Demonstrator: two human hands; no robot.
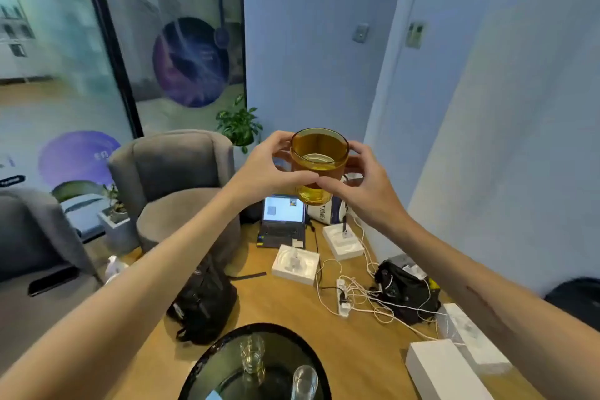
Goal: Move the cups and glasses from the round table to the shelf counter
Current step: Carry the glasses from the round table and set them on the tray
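Amber glass (319, 166) was up at chest height betw. both hands, well above the round table (207, 364). Left hand (269, 166) & right hand (363, 178) each curled round its sides, thumbs meeting in front. Best kept upright & level w/ even pressure while carrying; shelf counter wasn't in view. Two clear glasses (252, 355) remained on the table.

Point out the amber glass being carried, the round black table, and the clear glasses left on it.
amber glass (319, 153), head view, inner wall below rim.
round black table (207, 364), head view, left rim.
clear glasses (252, 355), head view, body of the left one.
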